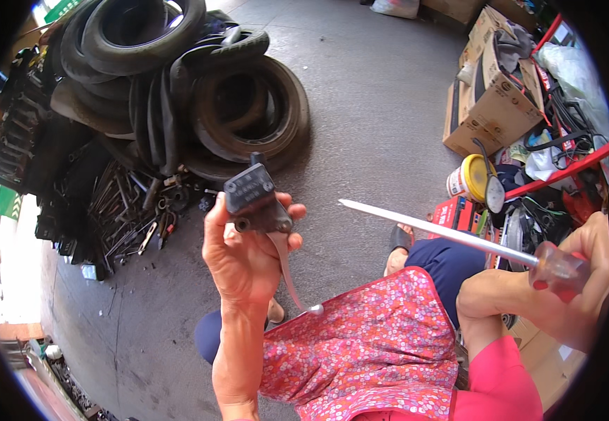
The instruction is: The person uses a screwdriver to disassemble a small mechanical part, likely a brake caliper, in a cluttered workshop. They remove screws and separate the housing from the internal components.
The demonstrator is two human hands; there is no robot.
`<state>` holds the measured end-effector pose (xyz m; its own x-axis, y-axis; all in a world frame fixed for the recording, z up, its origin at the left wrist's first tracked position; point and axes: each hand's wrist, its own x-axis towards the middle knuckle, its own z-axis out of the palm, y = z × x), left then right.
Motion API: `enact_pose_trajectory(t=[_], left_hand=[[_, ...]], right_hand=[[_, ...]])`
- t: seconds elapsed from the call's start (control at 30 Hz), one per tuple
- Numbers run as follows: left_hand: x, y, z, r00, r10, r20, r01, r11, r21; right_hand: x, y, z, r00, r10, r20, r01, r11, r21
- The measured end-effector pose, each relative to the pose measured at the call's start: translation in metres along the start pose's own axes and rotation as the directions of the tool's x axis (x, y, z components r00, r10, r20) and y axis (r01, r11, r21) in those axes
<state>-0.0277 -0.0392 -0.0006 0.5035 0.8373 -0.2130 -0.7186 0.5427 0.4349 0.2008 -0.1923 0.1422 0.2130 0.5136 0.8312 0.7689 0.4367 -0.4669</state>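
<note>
While the black box-shaped part with its lidded top (252, 196) is held up left of centre in the frame, its long pale metal lever (285, 269) is left hanging toward the lap. It is clamped between the thumb and fingers of the left hand (243, 259), from below and the sides, apparently so that the lid's two corner screws are kept exposed. At the right edge, the clear-and-red handle of a long steel-shafted screwdriver (437, 229) is gripped by the bent fingers of the right hand (601, 270); how firmly cannot be told. The shaft is pointed leftward, its tip well apart from the part. A red floral apron (360, 344) is spread over the lap, presumably as protection from grime. Worn black tyres (290, 105) are piled at upper left, seemingly to save floor space.
</note>
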Motion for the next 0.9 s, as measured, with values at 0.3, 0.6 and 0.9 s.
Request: enact_pose_trajectory(t=[0.3, 0.6, 0.9], left_hand=[[-0.007, -0.038, 0.005, 0.983, -0.181, 0.015, 0.177, 0.972, 0.154], [-0.008, -0.035, 0.009, 0.994, -0.113, 0.0, 0.108, 0.95, 0.293], [-0.008, -0.035, 0.012, 0.998, -0.055, -0.031, 0.063, 0.921, 0.384]], right_hand=[[-0.003, 0.005, 0.022, 0.997, 0.03, -0.073, -0.02, 0.99, 0.138], [-0.001, 0.002, 0.025, 0.998, 0.023, -0.063, -0.017, 0.995, 0.095], [-0.001, -0.004, 0.023, 0.998, 0.017, -0.055, -0.013, 0.998, 0.067]])
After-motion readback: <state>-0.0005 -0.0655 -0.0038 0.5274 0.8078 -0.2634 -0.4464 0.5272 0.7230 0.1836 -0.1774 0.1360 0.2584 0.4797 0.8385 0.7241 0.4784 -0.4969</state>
